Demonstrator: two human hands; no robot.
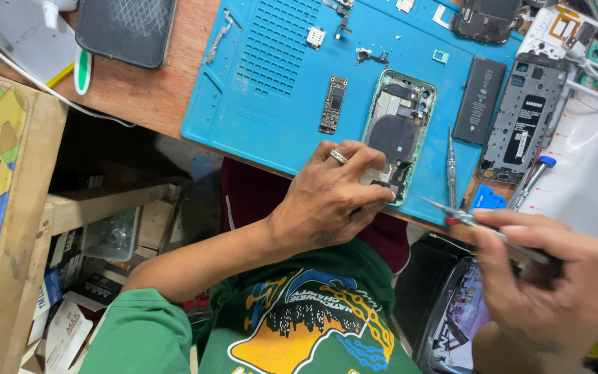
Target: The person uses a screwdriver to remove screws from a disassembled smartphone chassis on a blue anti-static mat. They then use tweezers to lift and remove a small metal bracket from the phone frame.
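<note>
An opened green phone housing point(399, 128) lies on a blue work mat point(271, 118), its insides exposed. My left hand point(330, 197), a ring on one finger, rests on the housing's near end and holds it down. My right hand point(545, 277) grips a slim metal screwdriver point(482, 227) whose tip points left toward the housing's near corner, a short way off it. A small circuit board point(333, 104) lies on the mat left of the housing. A black battery point(479, 100) lies to its right.
Metal tweezers point(451, 166) lie beside the housing. A second stripped phone frame point(524, 118) sits at the right, another phone point(124, 29) at the top left. A blue pry tool point(486, 199) and a pen-like driver point(531, 181) lie near the mat's edge. Shelves with boxes point(70, 291) are below left.
</note>
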